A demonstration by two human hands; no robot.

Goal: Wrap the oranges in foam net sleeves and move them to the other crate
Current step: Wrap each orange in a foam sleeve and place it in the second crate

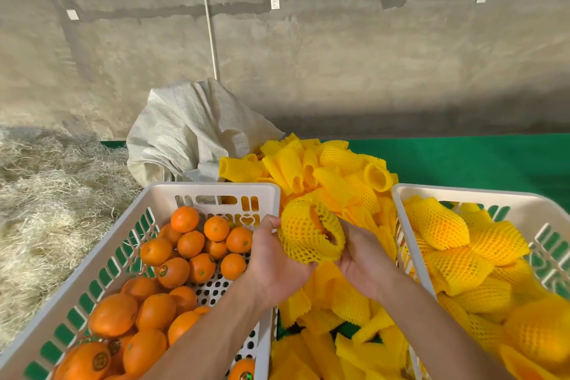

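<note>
Between the two crates, my left hand [273, 259] and my right hand [359, 259] both grip a yellow foam net sleeve [308, 231] stretched round an orange; only a sliver of the fruit shows at the sleeve's open top. The white crate on the left [212, 191] holds several bare oranges [172, 271]. In the white crate on the right [462, 194] lie several oranges wrapped in yellow sleeves [456, 268].
A heap of loose yellow sleeves [333, 176] fills the gap between the crates on a green surface [478, 160]. A white woven sack [191, 133] stands behind the left crate. Straw [52, 194] covers the ground at left. A concrete wall rises behind.
</note>
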